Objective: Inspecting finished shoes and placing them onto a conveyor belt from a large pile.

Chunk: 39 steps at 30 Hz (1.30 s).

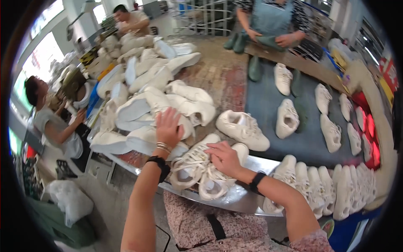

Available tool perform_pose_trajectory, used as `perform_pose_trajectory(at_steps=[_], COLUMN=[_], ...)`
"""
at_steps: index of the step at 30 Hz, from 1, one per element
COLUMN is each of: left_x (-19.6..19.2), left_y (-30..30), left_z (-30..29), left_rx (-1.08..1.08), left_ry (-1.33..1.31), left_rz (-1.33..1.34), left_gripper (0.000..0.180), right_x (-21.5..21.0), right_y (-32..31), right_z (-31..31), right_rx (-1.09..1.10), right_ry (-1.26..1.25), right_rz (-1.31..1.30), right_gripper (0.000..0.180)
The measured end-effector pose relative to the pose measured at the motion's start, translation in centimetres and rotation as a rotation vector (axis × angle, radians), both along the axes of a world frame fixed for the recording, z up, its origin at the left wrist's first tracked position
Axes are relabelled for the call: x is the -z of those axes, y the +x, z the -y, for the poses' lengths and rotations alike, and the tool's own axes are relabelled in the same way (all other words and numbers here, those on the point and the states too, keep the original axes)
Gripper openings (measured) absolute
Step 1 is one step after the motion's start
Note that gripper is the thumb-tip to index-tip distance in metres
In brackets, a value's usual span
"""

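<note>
My left hand (169,126) lies on the heap of cream-white shoes, fingers stretched out over a shoe upper. Two lace-up sneakers stand side by side in front of me, their heel openings toward me: a left sneaker (184,173) and a right sneaker (213,185). My right hand (224,158) is closed over the right sneaker's front part, its bent fingertips at the laces between the two; the thumb is mostly hidden. Just beyond this hand, another white sneaker (245,131) lies on the table edge with its toe pointing right.
A heap of pale shoes (151,77) covers the left table. On the right, a dark conveyor belt (264,101) carries spaced shoes toward a red-lit opening (369,130). Several sneakers (323,189) line the metal edge (247,201). Across the belt, a co-worker (273,25) handles green shoe lasts.
</note>
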<state>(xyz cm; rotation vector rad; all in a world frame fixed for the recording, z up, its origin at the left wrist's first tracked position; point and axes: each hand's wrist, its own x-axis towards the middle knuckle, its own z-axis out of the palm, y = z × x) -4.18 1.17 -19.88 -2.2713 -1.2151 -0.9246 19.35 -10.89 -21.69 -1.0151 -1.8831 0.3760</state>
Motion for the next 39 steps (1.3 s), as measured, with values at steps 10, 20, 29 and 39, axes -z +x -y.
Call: perform_pose_trajectory(at_steps=[10, 20, 29, 39], left_x=[0.4, -0.7, -13.8, -7.2], left_y=[0.2, -0.5, -10.5, -38.8], left_z=[1.2, 0.9, -9.8, -32.4], left_rx=[0.023, 0.023, 0.234, -0.921], left_ry=[-0.024, -0.097, -0.151, -0.699], left_rz=[0.072, 0.046, 0.11, -0.223], left_gripper=[0.039, 0.04, 0.043, 0.113], right_x=[-0.9, -1.5, -7.8, -14.5], right_y=[-0.1, -0.6, 3.7, -13.7], right_z=[0.7, -0.5, -6.6, -38.1], right_rx=[-0.035, -0.065, -0.249, -0.293], right_ry=[0.028, -0.054, -0.615, -0.252], right_rz=[0.023, 0.054, 0.239, 0.426], right_gripper=[0.023, 0.025, 0.019, 0.012])
